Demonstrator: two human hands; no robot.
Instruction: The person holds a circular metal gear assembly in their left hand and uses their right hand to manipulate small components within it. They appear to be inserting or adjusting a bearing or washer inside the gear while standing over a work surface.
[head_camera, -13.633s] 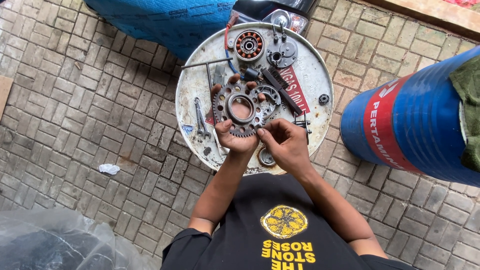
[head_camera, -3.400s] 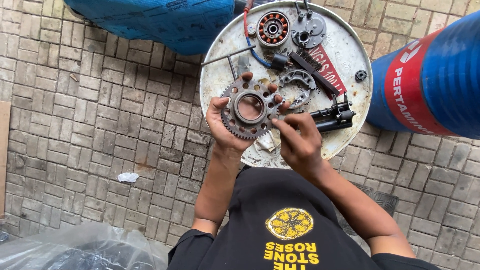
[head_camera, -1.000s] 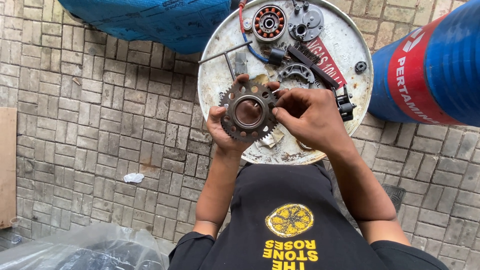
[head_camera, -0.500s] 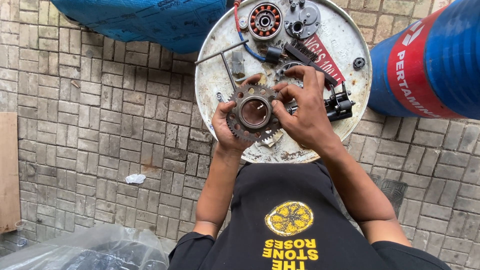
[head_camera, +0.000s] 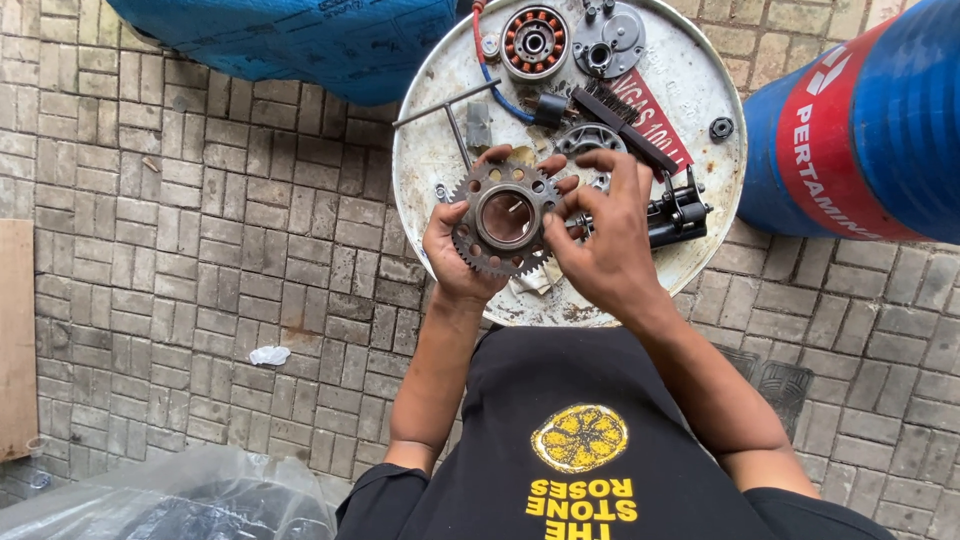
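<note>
Holding the gear (head_camera: 505, 217) up above the drum lid (head_camera: 430, 150), the left hand (head_camera: 455, 255) cups it from below and behind, thumb and fingers closed on its toothed rim, while the right hand (head_camera: 605, 240) pinches its right edge with curled fingers. The gear sits between both hands, face up, its open bore plainly in view. To do this well, in my judgement, the left hand should carry the weight and the right should turn or probe lightly, keeping fingertips off the teeth and the part level over the lid so anything loose drops there. Beyond the right hand lie a brush (head_camera: 620, 125) and a black assembly (head_camera: 675, 212); further off, a stator (head_camera: 533, 42) and a round cover (head_camera: 610, 38). Against the frame half a second back, the gear sits slightly more face-on and the right fingers have shifted from over its top to its right edge.
</note>
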